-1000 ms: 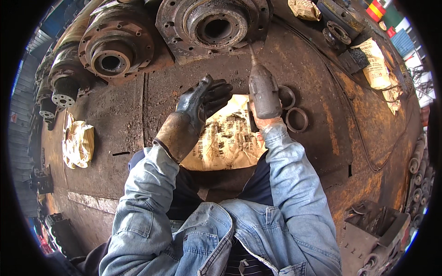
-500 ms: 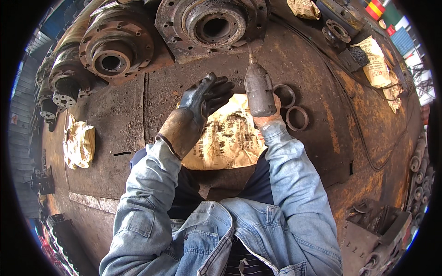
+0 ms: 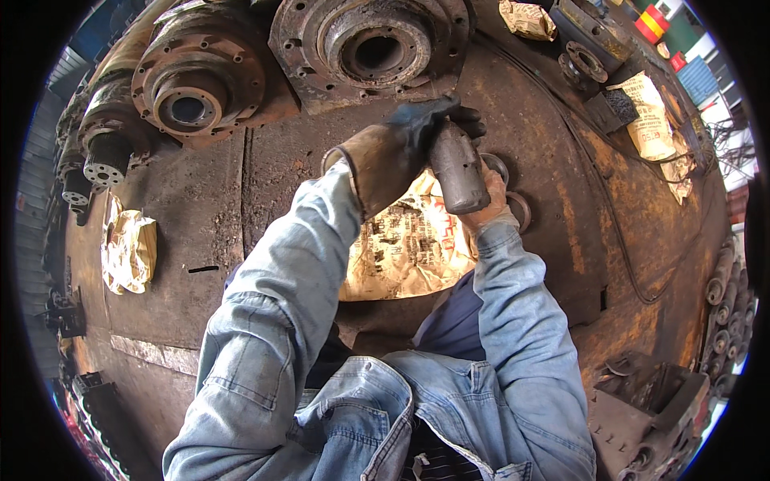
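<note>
A dark grey, bottle-shaped hand tool is held over the brown paper sack in front of me. My right hand is closed round its thick rear body from the right side, partly hidden behind it. My left hand, in a dark glove with a long brown cuff, is closed over the tool's narrow front end, which it covers. The tool's tip cannot be seen. Just right of the tool, partly behind my right hand, lie two metal rings, one farther and one nearer.
Large rusty flanged cylinders stand ahead, one in the middle and one to the left. A crumpled paper bag lies at left. A hose curves along the right. A metal box sits at lower right.
My left hand has moved right and forward onto the front of the tool; before, it was apart with its fingers stretched out. The tool has shifted slightly right.
</note>
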A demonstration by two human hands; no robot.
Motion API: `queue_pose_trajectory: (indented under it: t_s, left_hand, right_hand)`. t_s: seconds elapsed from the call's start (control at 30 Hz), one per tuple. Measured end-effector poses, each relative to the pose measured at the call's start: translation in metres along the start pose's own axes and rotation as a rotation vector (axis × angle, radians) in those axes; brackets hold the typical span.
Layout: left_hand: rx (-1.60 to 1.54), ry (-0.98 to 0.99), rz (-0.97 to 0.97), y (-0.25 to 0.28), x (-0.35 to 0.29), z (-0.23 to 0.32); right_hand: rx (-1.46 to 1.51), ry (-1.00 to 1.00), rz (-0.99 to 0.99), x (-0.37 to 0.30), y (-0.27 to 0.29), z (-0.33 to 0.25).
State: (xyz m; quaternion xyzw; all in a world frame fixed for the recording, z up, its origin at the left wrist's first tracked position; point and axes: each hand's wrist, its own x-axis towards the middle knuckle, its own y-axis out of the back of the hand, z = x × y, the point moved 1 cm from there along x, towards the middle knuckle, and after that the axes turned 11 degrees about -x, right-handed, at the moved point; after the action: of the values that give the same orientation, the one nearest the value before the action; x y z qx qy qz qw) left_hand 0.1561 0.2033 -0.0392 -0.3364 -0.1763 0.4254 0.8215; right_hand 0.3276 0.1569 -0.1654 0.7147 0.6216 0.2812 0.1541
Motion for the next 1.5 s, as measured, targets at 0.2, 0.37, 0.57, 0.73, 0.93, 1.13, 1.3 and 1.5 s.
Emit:
queue_pose_trajectory:
  t_s: [0.2, 0.37, 0.57, 0.73, 0.93, 1.13, 1.3, 1.5]
  left_hand:
    - [-0.206, 0.169, 0.081, 0.012, 0.007, -0.010]
    - [-0.139, 0.131, 0.109, 0.026, -0.008, -0.010]
    - [-0.073, 0.062, 0.125, 0.037, -0.014, -0.001]
    - [-0.142, 0.175, 0.266, 0.044, -0.004, -0.003]
    - [-0.035, 0.160, 0.238, 0.024, -0.004, -0.001]
    - [0.018, 0.145, 0.259, 0.042, -0.003, 0.006]
    - [0.038, 0.134, 0.295, 0.068, -0.004, 0.000]
    - [0.054, 0.131, 0.286, 0.063, -0.009, 0.008]
  right_hand:
    - [-0.107, 0.165, -0.124, -0.019, 0.038, -0.047]
    - [0.540, -0.249, -0.247, -0.011, -0.007, 0.004]
    - [0.827, -0.249, -0.294, 0.002, -0.035, 0.029]
    - [1.083, -0.316, -0.311, 0.002, -0.041, 0.022]
    - [-0.187, -0.049, -0.300, -0.008, -0.007, -0.021]
    - [0.027, -0.044, -0.155, -0.011, -0.030, -0.020]
    - [-0.583, 0.204, -0.147, -0.012, -0.012, -0.065]
    - [0.555, -0.198, -0.193, -0.011, -0.043, -0.041]
